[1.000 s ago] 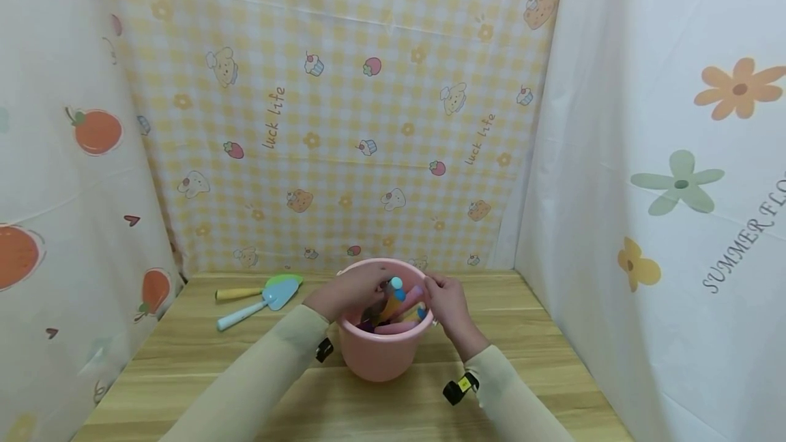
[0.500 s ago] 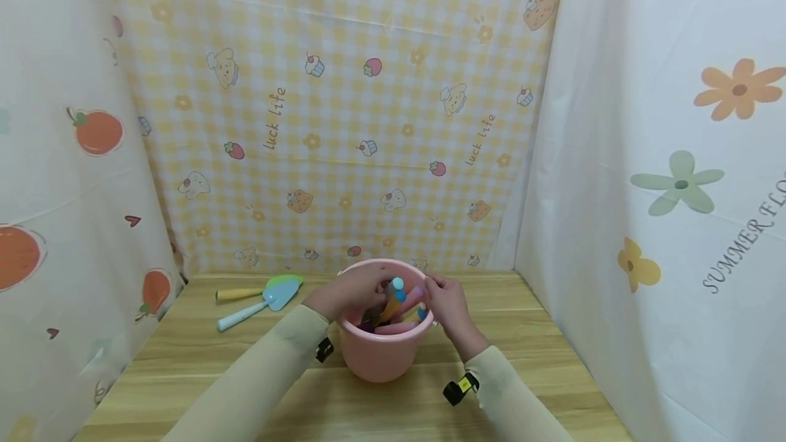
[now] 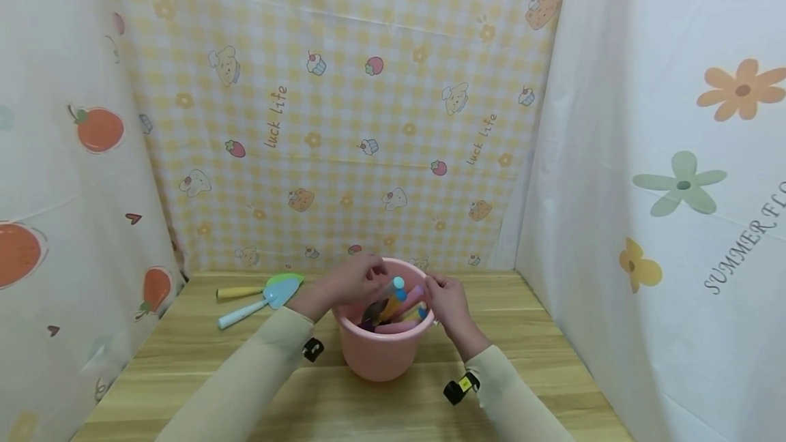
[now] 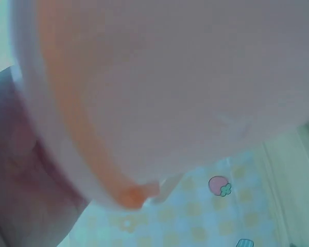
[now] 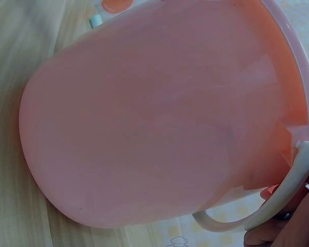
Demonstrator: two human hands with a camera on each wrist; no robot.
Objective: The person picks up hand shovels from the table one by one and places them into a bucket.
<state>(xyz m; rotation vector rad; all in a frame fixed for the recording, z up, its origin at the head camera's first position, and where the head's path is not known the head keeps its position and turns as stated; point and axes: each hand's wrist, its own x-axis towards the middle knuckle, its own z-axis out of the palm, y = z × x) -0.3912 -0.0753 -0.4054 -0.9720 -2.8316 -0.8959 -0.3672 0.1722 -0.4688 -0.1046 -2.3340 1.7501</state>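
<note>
A pink bucket (image 3: 377, 357) stands upright on the wooden table. My right hand (image 3: 451, 302) grips its rim at the right; in the right wrist view the fingers (image 5: 293, 226) lie beside the bucket's pale carrying handle (image 5: 278, 206). Over the bucket's left rim, my left hand (image 3: 356, 282) hovers with loosely bent fingers and no visible object in them. Several long handles lean inside the bucket, among them a light-blue-ended one (image 3: 398, 283) and a pink one (image 3: 414, 297). Their lower ends are hidden. In the left wrist view the bucket wall (image 4: 170, 92) covers most of the picture.
To the bucket's left, a trowel with a light blue blade (image 3: 283, 290) lies partly over a green-bladed one with a yellow handle (image 3: 238, 293). A yellow checked cloth (image 3: 344, 108) hangs behind the table (image 3: 503, 360), and white printed cloths hang at both sides.
My left hand has risen and drawn back to the left, away from the handles inside the bucket. The right hand and the bucket stay in place.
</note>
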